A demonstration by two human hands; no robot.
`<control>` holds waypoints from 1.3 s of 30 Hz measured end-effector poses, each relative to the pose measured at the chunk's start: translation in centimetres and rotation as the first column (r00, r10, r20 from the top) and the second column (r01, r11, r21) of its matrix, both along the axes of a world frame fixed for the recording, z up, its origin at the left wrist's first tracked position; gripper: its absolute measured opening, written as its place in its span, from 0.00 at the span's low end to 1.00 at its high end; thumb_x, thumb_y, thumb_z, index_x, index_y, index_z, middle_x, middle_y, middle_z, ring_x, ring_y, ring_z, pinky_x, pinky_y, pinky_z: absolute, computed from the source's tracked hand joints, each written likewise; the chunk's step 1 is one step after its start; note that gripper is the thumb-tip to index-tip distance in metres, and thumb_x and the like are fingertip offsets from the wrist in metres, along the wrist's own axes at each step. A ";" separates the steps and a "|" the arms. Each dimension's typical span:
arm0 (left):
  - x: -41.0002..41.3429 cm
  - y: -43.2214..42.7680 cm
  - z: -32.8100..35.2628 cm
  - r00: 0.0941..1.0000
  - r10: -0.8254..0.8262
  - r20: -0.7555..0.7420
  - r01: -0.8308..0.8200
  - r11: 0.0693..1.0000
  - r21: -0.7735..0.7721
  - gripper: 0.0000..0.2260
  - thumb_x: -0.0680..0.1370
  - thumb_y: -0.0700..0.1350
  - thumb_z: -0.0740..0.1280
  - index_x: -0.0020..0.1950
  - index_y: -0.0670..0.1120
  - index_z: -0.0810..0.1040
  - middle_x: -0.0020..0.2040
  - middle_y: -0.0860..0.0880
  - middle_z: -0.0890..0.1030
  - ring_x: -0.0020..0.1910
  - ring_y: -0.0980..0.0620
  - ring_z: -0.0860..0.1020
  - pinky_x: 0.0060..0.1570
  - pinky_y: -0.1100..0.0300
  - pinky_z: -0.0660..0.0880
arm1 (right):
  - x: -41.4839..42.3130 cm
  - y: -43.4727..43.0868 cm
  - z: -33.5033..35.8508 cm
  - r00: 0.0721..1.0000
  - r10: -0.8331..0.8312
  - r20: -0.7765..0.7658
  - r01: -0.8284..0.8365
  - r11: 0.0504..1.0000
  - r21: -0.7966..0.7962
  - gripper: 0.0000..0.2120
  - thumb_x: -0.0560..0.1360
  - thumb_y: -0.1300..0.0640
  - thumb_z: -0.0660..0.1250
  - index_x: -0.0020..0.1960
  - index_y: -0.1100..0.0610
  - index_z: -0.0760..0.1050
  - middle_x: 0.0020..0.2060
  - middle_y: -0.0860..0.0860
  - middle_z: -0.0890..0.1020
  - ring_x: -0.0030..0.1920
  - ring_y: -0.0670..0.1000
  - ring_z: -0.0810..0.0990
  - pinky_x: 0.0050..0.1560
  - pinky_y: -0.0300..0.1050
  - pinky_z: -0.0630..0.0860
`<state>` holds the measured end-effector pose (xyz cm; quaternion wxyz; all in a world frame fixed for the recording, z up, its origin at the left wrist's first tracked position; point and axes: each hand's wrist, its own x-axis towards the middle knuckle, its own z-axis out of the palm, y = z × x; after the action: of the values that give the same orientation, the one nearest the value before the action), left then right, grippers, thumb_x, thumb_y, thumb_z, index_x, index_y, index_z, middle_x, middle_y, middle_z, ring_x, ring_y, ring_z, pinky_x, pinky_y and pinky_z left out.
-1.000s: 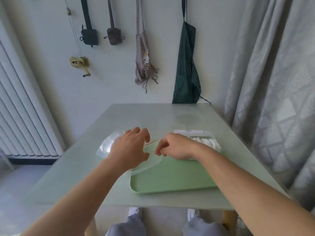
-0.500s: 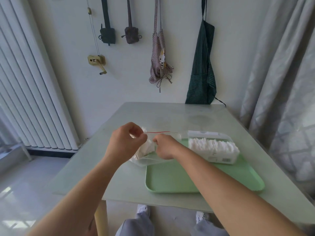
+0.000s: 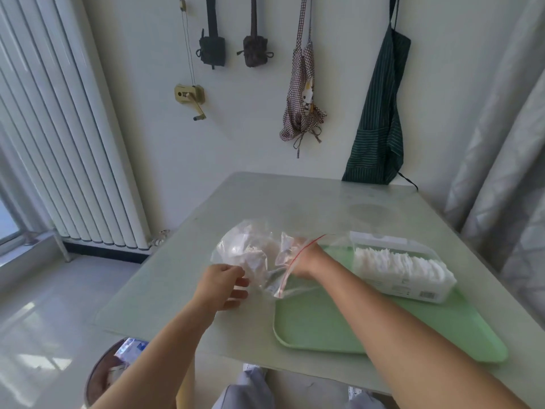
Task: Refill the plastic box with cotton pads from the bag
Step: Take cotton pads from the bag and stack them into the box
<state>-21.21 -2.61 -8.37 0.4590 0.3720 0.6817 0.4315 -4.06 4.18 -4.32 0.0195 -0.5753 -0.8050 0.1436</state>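
Since half a second earlier, the right grip (image 3: 306, 259) had pushed in through the red-zipped mouth of the bag (image 3: 247, 249), and the left grip (image 3: 225, 283) had dropped to its near edge. I could not tell whether either pinched anything. The plastic box (image 3: 413, 292) sat on the tray (image 3: 324, 326), near the bag. If the limp bag was poorly steadied, withdrawing pads might have dragged it or scattered them across the table (image 3: 295, 202).

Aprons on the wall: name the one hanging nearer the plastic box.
The dark green striped apron, on the right behind the plastic box; the checked apron hangs farther left.
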 end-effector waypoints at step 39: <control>-1.9 2.6 -1.1 0.980 -0.107 0.168 0.122 0.989 -0.081 0.26 0.72 0.67 0.68 0.56 0.46 0.78 0.50 0.42 0.85 0.40 0.46 0.85 0.44 0.55 0.79 | -3.5 4.0 -2.6 0.277 -0.509 -0.815 -0.013 0.846 -0.532 0.06 0.76 0.63 0.65 0.52 0.63 0.78 0.43 0.58 0.80 0.38 0.53 0.83 0.37 0.43 0.79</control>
<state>-23.14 -0.02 -9.51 0.5538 0.3529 0.6382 0.4018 -7.59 8.17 -6.90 0.3750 -0.4923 -0.4805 0.6213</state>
